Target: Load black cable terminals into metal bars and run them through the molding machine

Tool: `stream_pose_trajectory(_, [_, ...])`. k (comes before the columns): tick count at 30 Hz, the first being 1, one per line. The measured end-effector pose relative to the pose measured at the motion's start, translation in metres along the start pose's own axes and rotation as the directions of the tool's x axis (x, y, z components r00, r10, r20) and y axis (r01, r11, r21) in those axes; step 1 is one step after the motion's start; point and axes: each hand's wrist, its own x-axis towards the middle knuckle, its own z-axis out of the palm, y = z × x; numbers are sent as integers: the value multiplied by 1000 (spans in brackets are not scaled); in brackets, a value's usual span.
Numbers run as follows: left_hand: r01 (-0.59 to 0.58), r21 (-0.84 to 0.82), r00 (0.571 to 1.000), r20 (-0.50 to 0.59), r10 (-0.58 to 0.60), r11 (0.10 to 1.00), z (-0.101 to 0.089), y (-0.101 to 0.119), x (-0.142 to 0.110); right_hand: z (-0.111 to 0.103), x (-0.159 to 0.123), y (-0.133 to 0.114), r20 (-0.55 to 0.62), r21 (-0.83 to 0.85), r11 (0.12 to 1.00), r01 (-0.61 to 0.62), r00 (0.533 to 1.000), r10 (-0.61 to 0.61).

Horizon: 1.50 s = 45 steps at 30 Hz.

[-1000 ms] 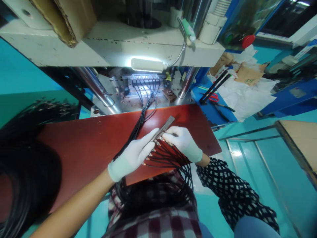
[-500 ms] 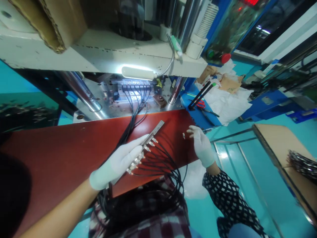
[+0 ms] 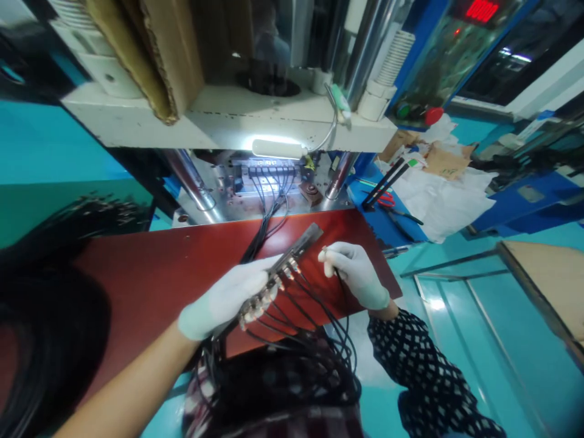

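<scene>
In a white glove, my left hand grips a flat metal bar that slants up to the right above the red-brown board. Along the bar's lower edge sits a row of several metal cable connectors, whose black cables trail down to the right towards my lap. My gloved right hand, a short way right of the bar, pinches a cable connector between thumb and fingers; a black cable hangs from under that hand.
The board lies before a press holding a lit mould with black cables running out. A lamp shines above it. Pliers lie on a blue surface at right. A big cable bundle fills the left side.
My right hand has closed on the loose connector that lay on the board and lifted it towards the bar. The view has shifted a little left.
</scene>
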Motion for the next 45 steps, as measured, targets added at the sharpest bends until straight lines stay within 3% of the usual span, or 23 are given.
stream_pose_trajectory(2, [-65,123,998,18,63,990,1,5,5,11,-1,-12,71,-27,1000,2,997,0])
stream_pose_trajectory(6, [-85,150,995,67,75,985,1,8,10,23,2,-22,81,-77,997,12,997,-6])
stream_pose_trajectory(19, [-87,402,995,-1,95,911,5,-10,6,30,7,-10,12,-77,997,20,1000,-19])
stream_pose_trajectory(24, [-54,505,991,-78,108,862,6,-16,4,32,12,-5,-11,-238,969,70,997,-75])
stream_pose_trajectory(26, [-56,489,991,-81,109,870,6,-17,4,29,10,-2,-17,-377,922,92,994,-107])
stream_pose_trajectory(29, [-69,451,992,-67,111,890,7,-16,6,25,2,2,-14,-601,779,176,973,-230])
stream_pose_trajectory(35, [-58,446,990,-89,109,893,8,-19,5,27,-6,6,35,-839,455,298,865,-501])
stream_pose_trajectory(42, [-42,453,993,-79,87,890,8,-21,5,29,3,8,89,-887,330,322,822,-563])
stream_pose_trajectory(45, [-26,476,993,-92,79,879,9,-22,5,28,2,8,92,-887,332,322,827,-555])
